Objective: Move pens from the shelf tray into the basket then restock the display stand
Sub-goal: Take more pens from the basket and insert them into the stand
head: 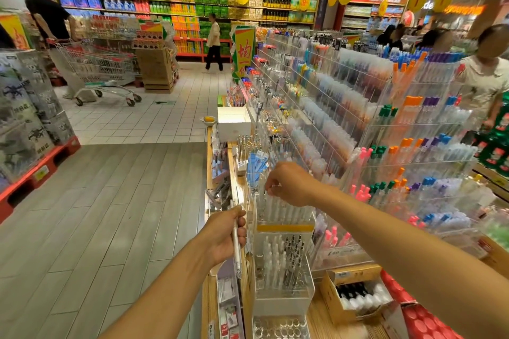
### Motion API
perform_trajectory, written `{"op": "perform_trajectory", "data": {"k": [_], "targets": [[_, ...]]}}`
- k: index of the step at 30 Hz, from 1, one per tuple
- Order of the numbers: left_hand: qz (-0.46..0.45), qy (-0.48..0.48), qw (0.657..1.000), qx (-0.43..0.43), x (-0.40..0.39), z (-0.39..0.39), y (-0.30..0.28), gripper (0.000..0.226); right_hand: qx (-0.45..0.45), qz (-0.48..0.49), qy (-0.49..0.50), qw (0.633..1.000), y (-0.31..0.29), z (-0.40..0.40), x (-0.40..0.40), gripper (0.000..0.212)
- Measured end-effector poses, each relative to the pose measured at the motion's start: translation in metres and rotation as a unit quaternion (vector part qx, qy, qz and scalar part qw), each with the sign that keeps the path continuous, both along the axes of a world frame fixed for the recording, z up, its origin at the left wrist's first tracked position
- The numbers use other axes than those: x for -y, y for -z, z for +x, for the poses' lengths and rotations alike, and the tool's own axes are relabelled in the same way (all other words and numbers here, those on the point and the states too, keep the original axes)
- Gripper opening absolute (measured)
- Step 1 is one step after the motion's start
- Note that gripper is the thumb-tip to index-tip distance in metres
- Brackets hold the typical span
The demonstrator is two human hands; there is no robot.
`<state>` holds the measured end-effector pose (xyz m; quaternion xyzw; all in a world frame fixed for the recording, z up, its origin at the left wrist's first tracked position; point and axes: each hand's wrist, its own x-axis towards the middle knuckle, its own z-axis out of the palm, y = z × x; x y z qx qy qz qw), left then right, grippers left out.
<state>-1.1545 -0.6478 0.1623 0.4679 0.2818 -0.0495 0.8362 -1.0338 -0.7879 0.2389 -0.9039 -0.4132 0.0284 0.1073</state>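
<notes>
A stepped clear display stand [283, 278] stands at the shelf's near end, its upper tier filled with upright white pens [286, 209] and its lower tier with white and dark pens [283, 261]. My left hand [224, 237] is closed around a small bunch of white pens [236, 250], held upright just left of the stand. My right hand [289, 184] hovers over the upper tier, thumb and fingers pinched on the top of one white pen. I see no basket.
A long acrylic rack of coloured pens [371, 124] runs along the right. An open cardboard box of dark and white pens [358, 294] sits beside the stand. A white box [234, 121] stands farther along. Shoppers and a trolley [102, 69] occupy the aisle.
</notes>
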Motion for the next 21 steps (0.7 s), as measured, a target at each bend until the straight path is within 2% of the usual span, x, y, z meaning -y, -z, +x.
{"op": "perform_trajectory", "data": {"k": [8,10,12,16,21], "targets": [[0.006,0.013,0.998,0.064,0.008,-0.001,-0.006,0.009,0.043,-0.036,-0.024,0.998,-0.005,-0.001,-0.001,0.021],[0.01,0.015,0.997,0.076,0.009,0.0,-0.006,0.01,0.046,-0.016,-0.033,0.998,-0.008,-0.004,-0.003,0.026],[0.015,0.02,0.995,0.092,0.011,0.0,-0.008,0.013,0.018,0.022,-0.05,0.998,-0.011,-0.009,-0.007,0.027],[0.05,0.055,0.989,0.129,0.015,0.0,-0.015,0.012,-0.061,0.023,-0.077,0.995,-0.013,-0.02,-0.021,0.026],[0.079,0.061,0.983,0.152,0.016,0.001,-0.02,0.014,-0.123,0.055,-0.069,0.989,-0.016,-0.019,-0.024,0.015]]}}
